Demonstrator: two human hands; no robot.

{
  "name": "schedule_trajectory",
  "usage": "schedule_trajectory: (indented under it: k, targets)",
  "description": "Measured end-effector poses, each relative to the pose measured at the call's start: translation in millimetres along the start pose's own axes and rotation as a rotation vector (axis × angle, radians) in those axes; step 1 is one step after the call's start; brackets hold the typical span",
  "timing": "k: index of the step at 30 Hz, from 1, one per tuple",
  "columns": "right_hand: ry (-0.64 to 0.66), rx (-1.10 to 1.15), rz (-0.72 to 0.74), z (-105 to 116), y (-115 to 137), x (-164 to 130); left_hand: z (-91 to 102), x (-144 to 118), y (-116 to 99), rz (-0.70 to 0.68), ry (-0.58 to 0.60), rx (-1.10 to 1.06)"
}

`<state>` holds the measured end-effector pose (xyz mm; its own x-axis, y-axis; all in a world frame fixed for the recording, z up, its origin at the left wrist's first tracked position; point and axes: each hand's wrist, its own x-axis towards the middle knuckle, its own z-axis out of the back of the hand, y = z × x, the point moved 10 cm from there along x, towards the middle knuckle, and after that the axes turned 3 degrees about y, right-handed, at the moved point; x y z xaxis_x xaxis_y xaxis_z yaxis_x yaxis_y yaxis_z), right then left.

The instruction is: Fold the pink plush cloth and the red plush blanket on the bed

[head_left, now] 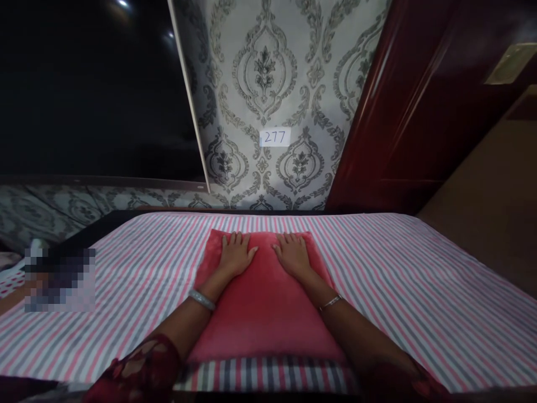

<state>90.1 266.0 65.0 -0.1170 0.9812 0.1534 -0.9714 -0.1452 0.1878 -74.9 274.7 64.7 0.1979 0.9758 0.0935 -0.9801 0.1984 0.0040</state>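
Left hand (235,253) and right hand (292,253) lie flat, fingers spread, palms down side by side on the far half of a red towel (264,313), apparently pressing it smooth. Towel sits mid-frame, squared on the striped sheet (419,291).

Two hands lay flat on one red folded towel (264,296): the left hand (235,254) toward ten o'clock on it, the right hand (292,254) toward two o'clock. Each wrist bore one bracelet, two in all: a broad silver bangle (202,299) and a thin chain bracelet (330,303). One striped sheet (419,280) covered the surface. At twelve o'clock, one paper label (275,137) marked 277 hung on the wall. At eleven o'clock was one dark screen (92,89).
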Motion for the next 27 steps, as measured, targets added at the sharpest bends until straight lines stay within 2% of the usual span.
schedule_trajectory:
  k: [3, 9, 19, 24, 27]
  targets:
    - [-0.005, -0.009, 0.017, -8, -2, 3, -7.1, 4, 3, -0.002, 0.012, -0.046]
    - [-0.032, -0.016, 0.033, -17, -3, 3, -6.7, 0, 0, -0.011, -0.038, -0.078]
    - [-0.082, -0.026, 0.049, -16, -2, 2, -1.6, -6, 0, 0.01, -0.066, -0.121]
    - [-0.081, -0.031, 0.059, -11, 1, -2, 13.5, -11, 0, -0.002, -0.091, -0.271]
    - [-0.015, -0.016, 0.042, -8, -2, -1, 33.1, -18, 18, 0.017, -0.124, -0.365]
